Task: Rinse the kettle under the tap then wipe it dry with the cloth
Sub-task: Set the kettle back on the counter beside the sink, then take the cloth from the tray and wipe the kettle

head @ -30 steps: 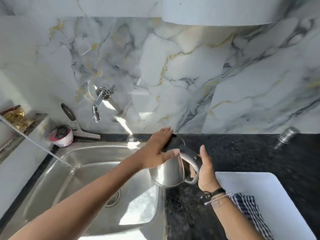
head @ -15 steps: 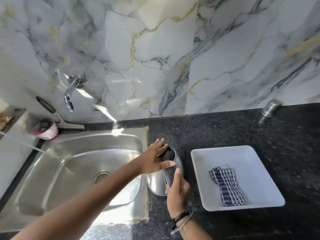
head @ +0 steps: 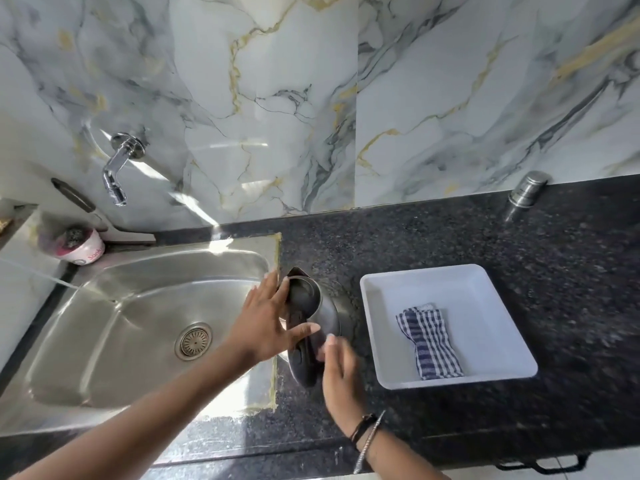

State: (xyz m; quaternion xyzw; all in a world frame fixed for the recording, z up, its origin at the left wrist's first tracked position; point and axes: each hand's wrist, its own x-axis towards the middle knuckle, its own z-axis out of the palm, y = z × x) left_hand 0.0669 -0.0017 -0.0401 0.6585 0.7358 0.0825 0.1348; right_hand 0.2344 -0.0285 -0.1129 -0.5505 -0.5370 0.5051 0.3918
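Observation:
The steel kettle [head: 327,311] with a dark lid and handle stands on the black counter between the sink [head: 121,306] and the white tray [head: 450,273]. My left hand [head: 266,323] lies against its left side, fingers spread and thumb across the lid. My right hand [head: 341,375] is at the handle from the near side, slightly blurred. The blue-and-white checked cloth [head: 429,341] lies folded in the tray. No water runs from the wall tap [head: 116,178] above the sink's far left.
A pink cup [head: 81,245] with a scrubber stands at the sink's far left corner, beside a dark-handled scraper [head: 72,197] leaning on the wall. A small steel container [head: 526,190] stands at the back right. The speckled black counter [head: 519,306] surrounds the tray.
The kettle has come from over the sink's right edge down onto the counter beside the tray. Both hands stayed on it, and my view has pulled back and tilted down.

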